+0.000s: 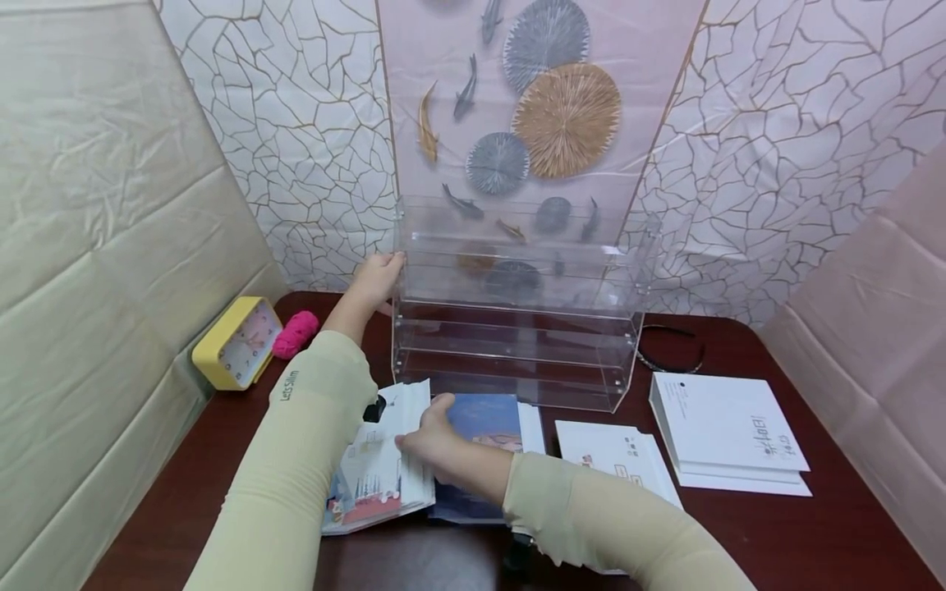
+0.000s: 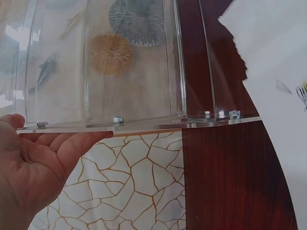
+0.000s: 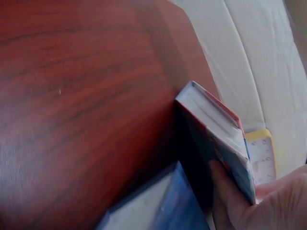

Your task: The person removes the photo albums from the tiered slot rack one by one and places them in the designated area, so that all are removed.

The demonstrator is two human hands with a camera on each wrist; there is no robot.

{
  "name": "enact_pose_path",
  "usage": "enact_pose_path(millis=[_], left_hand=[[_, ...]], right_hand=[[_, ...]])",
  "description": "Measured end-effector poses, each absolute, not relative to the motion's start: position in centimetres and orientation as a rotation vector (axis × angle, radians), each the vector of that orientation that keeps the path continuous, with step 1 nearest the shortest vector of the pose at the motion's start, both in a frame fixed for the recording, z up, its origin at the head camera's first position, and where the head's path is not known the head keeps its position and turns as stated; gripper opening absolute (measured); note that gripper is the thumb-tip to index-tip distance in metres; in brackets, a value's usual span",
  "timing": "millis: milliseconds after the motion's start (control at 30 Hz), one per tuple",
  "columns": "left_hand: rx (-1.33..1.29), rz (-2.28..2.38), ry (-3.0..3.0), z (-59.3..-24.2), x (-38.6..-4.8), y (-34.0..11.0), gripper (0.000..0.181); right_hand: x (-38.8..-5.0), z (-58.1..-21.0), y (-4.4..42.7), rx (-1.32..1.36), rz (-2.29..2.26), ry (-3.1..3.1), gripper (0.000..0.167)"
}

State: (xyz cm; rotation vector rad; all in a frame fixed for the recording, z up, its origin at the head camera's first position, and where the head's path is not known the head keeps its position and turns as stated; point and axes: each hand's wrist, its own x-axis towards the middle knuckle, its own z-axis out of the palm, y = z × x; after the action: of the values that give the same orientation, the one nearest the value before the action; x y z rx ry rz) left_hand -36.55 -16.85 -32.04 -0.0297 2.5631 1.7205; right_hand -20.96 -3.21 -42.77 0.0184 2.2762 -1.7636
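Note:
My left hand [image 1: 378, 279] grips the upper left side of a clear acrylic rack [image 1: 517, 349]. The left wrist view has the thumb over the edge of its side panel [image 2: 148, 125], the fingers behind it. My right hand [image 1: 441, 443] pinches the right edge of a white illustrated book [image 1: 380, 472] in front of the rack. In the right wrist view that book [image 3: 211, 115] is tilted between thumb and fingers. Just to its right, partly under my right forearm, lies a blue-covered book [image 1: 484, 414].
On the right lie a white booklet [image 1: 613, 447] and a thick white book [image 1: 732, 419]. Behind them is a dark headband [image 1: 668, 365]. A yellow clock [image 1: 238, 343] and a bundle of pink yarn [image 1: 296, 334] sit at the left. Patterned cloth [image 1: 318, 148] hangs behind the dark table.

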Motion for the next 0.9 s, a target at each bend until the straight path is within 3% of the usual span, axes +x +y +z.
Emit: enact_pose_path(millis=[100,333,600,900], left_hand=[[-0.027,1.720,2.568,-32.0,-36.5,-16.8,0.052],[-0.013,1.719,2.567,-32.0,-36.6,-16.7,0.052],[-0.014,1.733,2.562,-31.8,-36.6,-16.7,0.050],[-0.026,1.738,2.547,-32.1,-36.6,-16.8,0.052]], right_hand=[[-20.7,-43.3,-3.8,0.051,-1.796,2.267,0.098],[-20.0,-44.4,-4.5,0.074,-1.813,2.376,0.075],[-18.9,-44.4,-4.5,-0.083,-1.743,2.444,0.072],[-17.4,-44.1,-4.1,-0.195,-1.376,2.465,0.097]])
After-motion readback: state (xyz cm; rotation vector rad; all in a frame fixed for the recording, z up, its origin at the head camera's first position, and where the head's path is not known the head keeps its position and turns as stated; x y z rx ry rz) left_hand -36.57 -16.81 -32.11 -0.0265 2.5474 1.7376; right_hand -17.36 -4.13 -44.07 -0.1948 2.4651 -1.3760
